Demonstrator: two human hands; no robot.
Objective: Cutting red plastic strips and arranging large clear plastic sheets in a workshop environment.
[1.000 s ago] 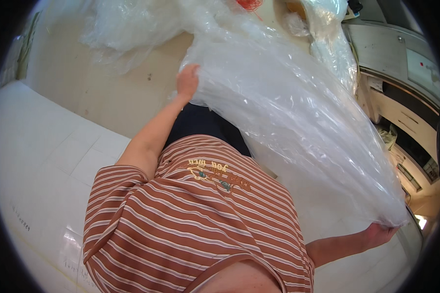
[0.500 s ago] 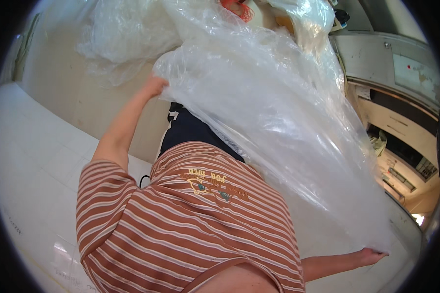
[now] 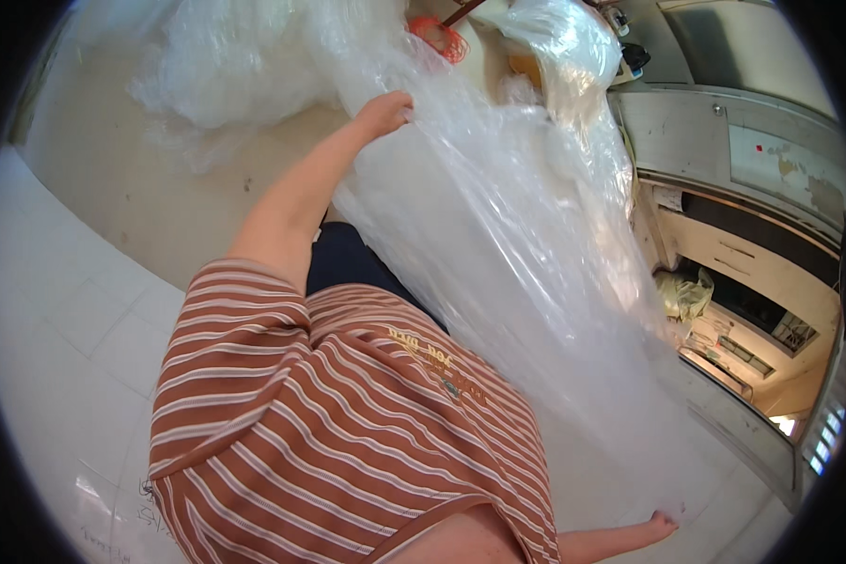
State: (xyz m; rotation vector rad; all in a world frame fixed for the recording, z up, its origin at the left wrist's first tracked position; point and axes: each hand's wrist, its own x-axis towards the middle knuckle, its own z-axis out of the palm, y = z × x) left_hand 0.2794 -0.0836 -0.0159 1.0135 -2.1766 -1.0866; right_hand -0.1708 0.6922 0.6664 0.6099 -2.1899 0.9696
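White tiled floor (image 3: 94,320) is the biggest area, lower left; beige surface (image 3: 103,179) beyond it. Next, the main item: clear plastic sheet (image 3: 517,273), running diagonally from front of the waist, past the right side, down to lower right. Vs. half a second ago its diagonal is steeper: near end pulled in, far end shifted right and forward. My read: sheet is being turned as one piece, both ends controlled, not let go.

Opening (image 3: 733,310) in the wall at right. Loose plastic heap (image 3: 244,66) front left, close to the sheet's far end. Pale green bag (image 3: 684,293) seen in the opening. Orange-red netting (image 3: 439,39) at top, just past the sheet.

Left hand (image 3: 383,114): fingers closed on the sheet's far edge. Right hand (image 3: 663,526): fingers closed at the near end, looks gripped; film there too see-through to trace its exact edge.
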